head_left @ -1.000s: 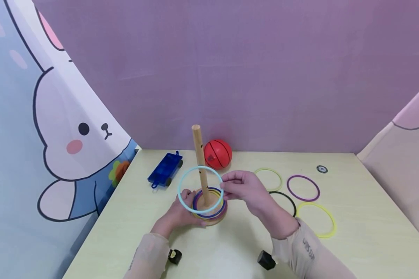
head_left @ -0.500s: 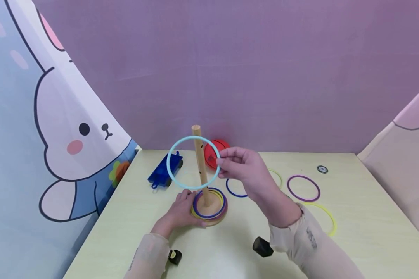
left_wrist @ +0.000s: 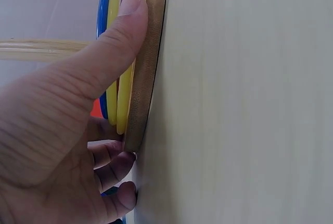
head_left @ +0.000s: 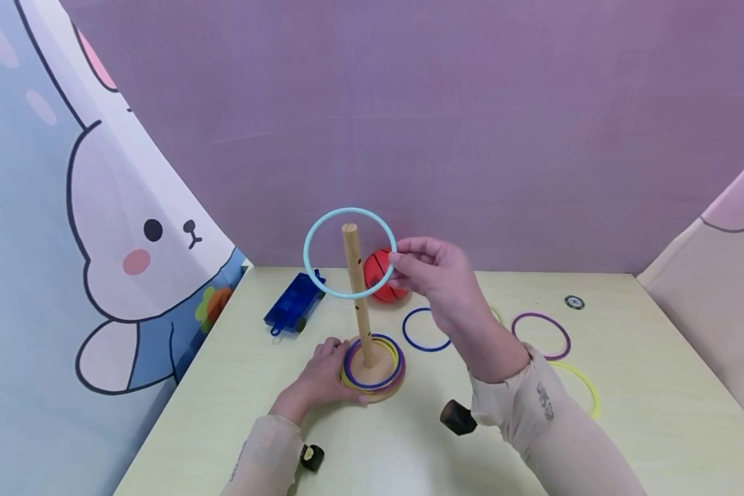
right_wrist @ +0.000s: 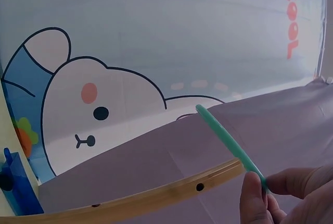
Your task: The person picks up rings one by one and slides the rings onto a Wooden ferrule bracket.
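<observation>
While the left hand grips the rim of the wooden base, thumb across the edges of the stacked rings, the right hand pinches the light-blue ring by its right edge. That ring is held up at the post: its upper edge shows above the tip, its lower edge crosses the shaft, though whether the post passes through it is hard to tell. A gap of tabletop separates the left hand from the blue cart; the red ball sits behind the post.
</observation>
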### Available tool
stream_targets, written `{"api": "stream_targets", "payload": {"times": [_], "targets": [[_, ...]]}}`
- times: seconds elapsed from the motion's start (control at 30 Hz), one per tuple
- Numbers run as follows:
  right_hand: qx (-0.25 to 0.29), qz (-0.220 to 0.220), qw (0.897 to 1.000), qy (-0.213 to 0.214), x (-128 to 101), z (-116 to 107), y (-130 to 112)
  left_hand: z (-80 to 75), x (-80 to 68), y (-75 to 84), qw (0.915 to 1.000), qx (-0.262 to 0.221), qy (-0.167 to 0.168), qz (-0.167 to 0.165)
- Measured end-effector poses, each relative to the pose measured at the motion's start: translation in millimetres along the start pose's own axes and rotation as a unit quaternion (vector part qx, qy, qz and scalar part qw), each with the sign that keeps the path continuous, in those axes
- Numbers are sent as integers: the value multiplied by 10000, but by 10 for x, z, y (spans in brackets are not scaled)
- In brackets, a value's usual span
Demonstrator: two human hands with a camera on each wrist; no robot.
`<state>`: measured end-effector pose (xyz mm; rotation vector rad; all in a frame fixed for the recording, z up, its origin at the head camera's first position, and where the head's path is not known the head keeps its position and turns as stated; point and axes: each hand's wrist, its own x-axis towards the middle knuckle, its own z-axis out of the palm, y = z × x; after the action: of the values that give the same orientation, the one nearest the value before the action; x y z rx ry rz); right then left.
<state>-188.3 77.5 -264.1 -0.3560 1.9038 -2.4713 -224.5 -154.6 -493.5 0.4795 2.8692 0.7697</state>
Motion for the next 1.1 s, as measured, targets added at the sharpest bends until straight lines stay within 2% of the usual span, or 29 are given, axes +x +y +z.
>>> {"api": "stream_targets", "payload": {"times": [0.2, 0.37, 0.7, 0.97, 1.1], "targets": [[87, 200, 9997, 80, 29, -21, 120, -3, -15, 7, 10000, -15, -14, -45], [0, 441, 9989, 159, 48, -57, 325, -6, -24, 7, 10000, -19, 10, 8], [-74, 1044, 9938, 378, -29, -231, 991, 6, -30, -29, 9995, 85, 197, 242], [-329, 1493, 9853, 768, -142, -401, 1524, -2, -29, 2, 9995, 118, 225, 162], [-511, 1575, 9829, 804, -153, -488, 1744, -4, -27, 4, 9996, 90, 229, 136]]}}
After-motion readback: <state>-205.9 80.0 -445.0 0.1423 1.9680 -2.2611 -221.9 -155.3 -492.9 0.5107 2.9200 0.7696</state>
